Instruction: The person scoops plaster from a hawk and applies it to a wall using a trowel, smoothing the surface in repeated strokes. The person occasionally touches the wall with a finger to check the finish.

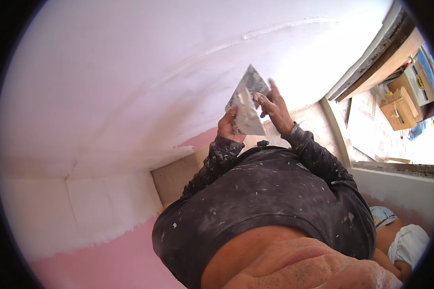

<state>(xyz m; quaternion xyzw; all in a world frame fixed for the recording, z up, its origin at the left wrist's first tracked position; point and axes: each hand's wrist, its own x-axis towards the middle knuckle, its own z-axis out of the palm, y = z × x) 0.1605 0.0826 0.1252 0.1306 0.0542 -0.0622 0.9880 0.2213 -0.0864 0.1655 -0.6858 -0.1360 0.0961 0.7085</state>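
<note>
A flat metal plastering trowel [246, 111], smeared with white compound, stands tilted in front of the pale wall. My left hand [228, 124] is closed on its lower left part, thumb over the face. My right hand [275, 108] is at the trowel's right side, fingers apart and slightly blurred, the index finger raised and a bent finger near or against the smeared face. Both hands and the dark sleeves are spotted with white. Whether the right fingers actually grip the trowel's edge is hard to see.
A white wall [130, 58] with a rough raised line spans ahead and left, pink paint [101, 260] below. At right is an opening with a frame [342, 144], cardboard boxes [398, 108] beyond. Another person [400, 245] in white cloth and denim is at the lower right.
</note>
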